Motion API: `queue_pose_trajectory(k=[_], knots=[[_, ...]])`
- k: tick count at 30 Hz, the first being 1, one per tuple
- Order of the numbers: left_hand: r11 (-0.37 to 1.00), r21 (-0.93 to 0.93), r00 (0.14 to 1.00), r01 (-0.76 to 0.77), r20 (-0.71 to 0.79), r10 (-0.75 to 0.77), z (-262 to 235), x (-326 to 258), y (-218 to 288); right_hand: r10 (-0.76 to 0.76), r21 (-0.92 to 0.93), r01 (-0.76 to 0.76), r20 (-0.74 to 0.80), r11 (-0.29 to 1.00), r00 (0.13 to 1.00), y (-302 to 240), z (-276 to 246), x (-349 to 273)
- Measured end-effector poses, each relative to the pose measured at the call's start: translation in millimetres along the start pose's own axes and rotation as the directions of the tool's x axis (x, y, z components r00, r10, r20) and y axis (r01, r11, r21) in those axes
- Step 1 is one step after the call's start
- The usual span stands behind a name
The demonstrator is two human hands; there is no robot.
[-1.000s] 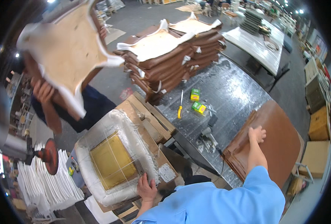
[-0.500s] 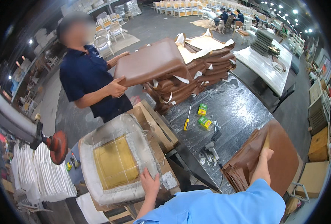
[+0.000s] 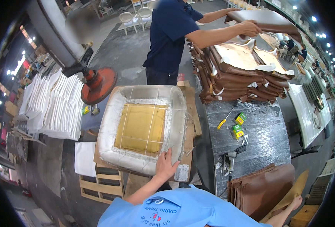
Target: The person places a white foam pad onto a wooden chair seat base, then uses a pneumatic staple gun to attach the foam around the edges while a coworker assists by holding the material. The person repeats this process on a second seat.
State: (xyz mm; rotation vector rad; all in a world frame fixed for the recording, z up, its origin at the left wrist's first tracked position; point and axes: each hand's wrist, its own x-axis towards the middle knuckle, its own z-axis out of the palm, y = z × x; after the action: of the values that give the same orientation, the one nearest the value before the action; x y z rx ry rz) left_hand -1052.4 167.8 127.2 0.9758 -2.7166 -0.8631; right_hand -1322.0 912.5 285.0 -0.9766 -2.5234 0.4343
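Observation:
My left hand [image 3: 166, 165] rests on the near right corner of a pale padded seat cushion [image 3: 112, 147], fingers stretched out and thumb apart. Thin strings cross the cushion, and a yellow panel [image 3: 141, 128] shows in its middle. At the lower right my right hand [image 3: 296, 203] is closed on the edge of a brown leather sheet [image 3: 294, 191], whose tan underside is turned up. That sheet is lifted at the side of a stack of similar brown sheets [image 3: 263, 187] on the dark table.
A co-worker [image 3: 171, 41] holds a brown covered seat above a pile of brown covered seats [image 3: 243, 81]. On the table [image 3: 267, 140] lie a yellow screwdriver [image 3: 222, 123], small green-yellow boxes [image 3: 238, 131] and a pneumatic tool [image 3: 231, 157]. White pieces [image 3: 56, 106] and a red disc-shaped fixture [image 3: 99, 86] are left.
The view has swung, shifting the tables rightward. My right hand has drawn the leather sheet's edge outward, showing its tan back. The co-worker has raised the covered seat over the pile.

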Motion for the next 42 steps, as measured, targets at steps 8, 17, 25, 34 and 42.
queue_pose_trajectory(k=[8, 17, 25, 34, 42], knots=[[0.999, -0.008, 0.994, 0.035, 0.102, -0.034, -6, -21, -24, -0.457, 0.226, 0.483, -0.158, 0.846, 0.875, -106, -31, -10], [0.977, -0.066, 0.979, -0.203, -0.017, 0.202, -28, -46, -55, -0.853, 0.771, 0.432, 0.265, 0.467, 0.45, -304, -120, -278], [0.675, -0.166, 0.679, -0.719, -0.378, 0.63, -98, -27, 68, -0.924, 0.854, 0.464, 0.343, 0.233, -0.168, -349, -109, -425], [0.534, -0.326, 0.558, -0.78, 0.024, 0.829, -205, 4, 93, -0.779, 0.955, 0.139, -0.125, -0.262, -0.614, -406, -97, -451], [0.611, -0.757, 0.929, -0.234, 0.012, 0.371, -244, 20, 90, -0.845, 0.881, 0.388, -0.025, -0.271, -0.534, -443, -57, -407]])
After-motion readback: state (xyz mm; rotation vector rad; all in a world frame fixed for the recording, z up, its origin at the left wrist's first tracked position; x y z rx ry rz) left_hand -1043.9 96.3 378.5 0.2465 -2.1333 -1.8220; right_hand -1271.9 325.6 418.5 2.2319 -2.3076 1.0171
